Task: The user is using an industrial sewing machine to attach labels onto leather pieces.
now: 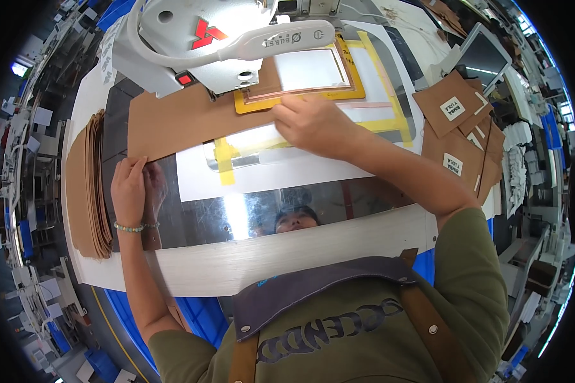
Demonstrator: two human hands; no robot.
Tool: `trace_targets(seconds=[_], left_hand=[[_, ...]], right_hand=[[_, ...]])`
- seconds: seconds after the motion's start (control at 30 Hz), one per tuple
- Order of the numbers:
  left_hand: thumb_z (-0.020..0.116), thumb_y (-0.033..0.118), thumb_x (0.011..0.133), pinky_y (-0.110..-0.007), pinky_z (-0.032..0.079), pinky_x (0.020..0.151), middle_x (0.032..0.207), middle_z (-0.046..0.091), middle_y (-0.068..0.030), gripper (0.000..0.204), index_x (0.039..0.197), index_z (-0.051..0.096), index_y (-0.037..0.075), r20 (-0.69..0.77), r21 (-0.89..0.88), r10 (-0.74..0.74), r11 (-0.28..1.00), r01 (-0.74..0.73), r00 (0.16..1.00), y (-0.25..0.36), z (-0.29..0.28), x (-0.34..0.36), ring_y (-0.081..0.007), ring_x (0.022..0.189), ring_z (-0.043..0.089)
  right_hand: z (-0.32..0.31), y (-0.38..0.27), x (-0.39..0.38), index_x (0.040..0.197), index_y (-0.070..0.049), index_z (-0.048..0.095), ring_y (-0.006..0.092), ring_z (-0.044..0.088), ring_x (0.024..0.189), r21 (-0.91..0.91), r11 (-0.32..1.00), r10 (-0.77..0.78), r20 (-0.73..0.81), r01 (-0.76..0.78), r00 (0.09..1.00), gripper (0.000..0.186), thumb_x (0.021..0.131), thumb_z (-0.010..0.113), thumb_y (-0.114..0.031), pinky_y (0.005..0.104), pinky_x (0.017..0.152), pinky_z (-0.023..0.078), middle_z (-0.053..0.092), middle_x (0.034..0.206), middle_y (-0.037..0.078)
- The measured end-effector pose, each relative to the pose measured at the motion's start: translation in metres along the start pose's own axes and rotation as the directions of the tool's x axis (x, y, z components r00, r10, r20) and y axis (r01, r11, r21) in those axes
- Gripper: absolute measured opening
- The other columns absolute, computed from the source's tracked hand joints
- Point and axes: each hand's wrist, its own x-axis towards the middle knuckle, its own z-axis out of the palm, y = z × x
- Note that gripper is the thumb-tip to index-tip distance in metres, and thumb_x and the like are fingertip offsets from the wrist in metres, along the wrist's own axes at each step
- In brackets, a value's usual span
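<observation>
A long flat brown fabric piece (179,121) lies slantwise across the work plate, its far side running under the white machine head. My left hand (130,185), with a beaded bracelet on its wrist, pinches its near left corner. My right hand (313,124) is closed at its near right corner, beside the near edge of a yellow frame (300,99). The fingertips of that hand are partly hidden. Part of the brown piece shows inside the frame, next to a white area. Under it are a white sheet (198,182) and strips of yellow tape (225,159).
A white sewing machine (172,38) with a pale handle-like arm (287,39) overhangs the far side. On the left stands a stack of brown pieces (86,191). Brown pieces with white labels (450,112) lie at the right, near a small screen (485,54). The shiny metal plate (191,217) reflects light.
</observation>
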Motion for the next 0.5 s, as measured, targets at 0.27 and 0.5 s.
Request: trace_targets(seconds=[0.27,0.5], left_hand=[[0.070,-0.001,0.082,-0.038,0.055,0.080,0.100,0.068,-0.0097,0.037,0.119,0.074,-0.002,-0.094,-0.031,0.427,0.902,-0.431,0.899,0.066,0.034,0.077,-0.0272,0.090,0.065],[0.068,0.001,0.084,-0.038,0.055,0.086,0.109,0.068,-0.0098,0.041,0.125,0.073,0.002,0.037,0.005,0.517,0.855,-0.518,0.855,0.110,0.045,0.105,-0.0271,0.099,0.066]], right_hand=[[-0.048,0.052,-0.095,0.082,-0.007,0.065,0.0204,0.065,0.088,-0.101,0.985,0.161,0.203,-0.143,0.966,0.009,0.077,0.073,-0.007,0.0324,0.070,0.056,0.061,0.088,0.005],[-0.054,0.078,-0.135,0.078,-0.009,0.064,0.0195,0.065,0.092,-0.219,0.943,0.271,0.072,-0.250,0.960,0.008,0.075,0.071,-0.005,0.0308,0.067,0.056,0.060,0.087,0.003]])
